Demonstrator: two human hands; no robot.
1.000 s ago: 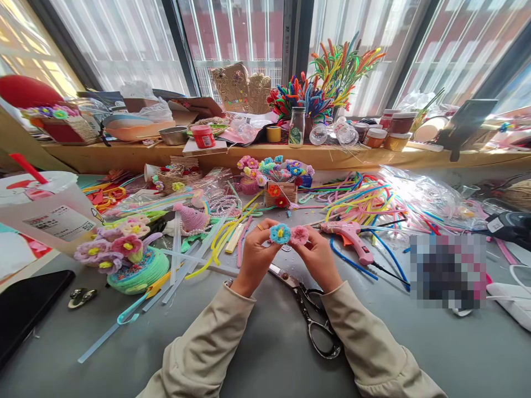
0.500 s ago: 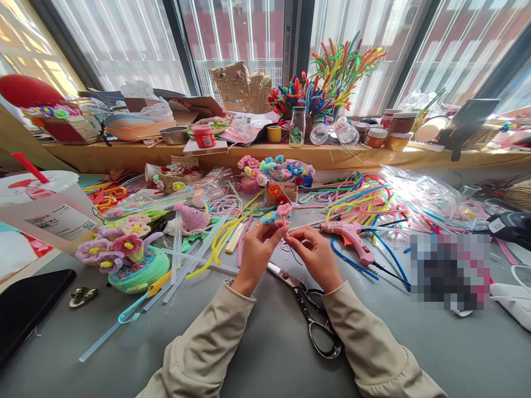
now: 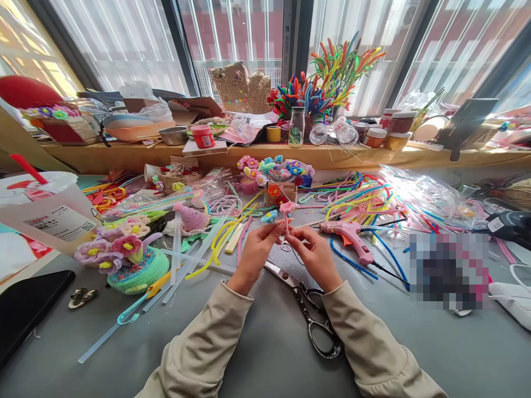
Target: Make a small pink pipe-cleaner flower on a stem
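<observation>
The left hand (image 3: 254, 255) pinches the blue flower (image 3: 269, 216), its fingertips drawn together below the bloom; the flower's head tips to the left, and its stem is hidden from me behind the fingers. Just to its right the pink flower (image 3: 287, 207) stands nearly upright above the middle of the table (image 3: 274, 354), bloom on top, the long axis of its pink stem running almost straight down between the two hands. The right hand (image 3: 317, 255) has thumb and finger closed on the lower part of that stem. Around them, from the left, I see a lidded cup (image 3: 41, 215) with a red straw (image 3: 29, 168), a black phone (image 3: 33, 309) at the near left edge, and a round green base (image 3: 136, 271) topped with purple and pink flowers. Next come clear sticks (image 3: 176, 273) lying at a slant, a pink cone (image 3: 193, 217), and bent yellow strips (image 3: 218, 240). Straight beyond the hands a box (image 3: 282, 193) full of small flowers blocks the far side, while scissors (image 3: 309, 312) lie on the near side, blades angled far and left, handles beside the right sleeve (image 3: 357, 326). To the right rest a pink glue gun (image 3: 352, 237), a tangle of coloured stems (image 3: 360, 199) farther off, and shiny plastic wrapping (image 3: 431, 190).
</observation>
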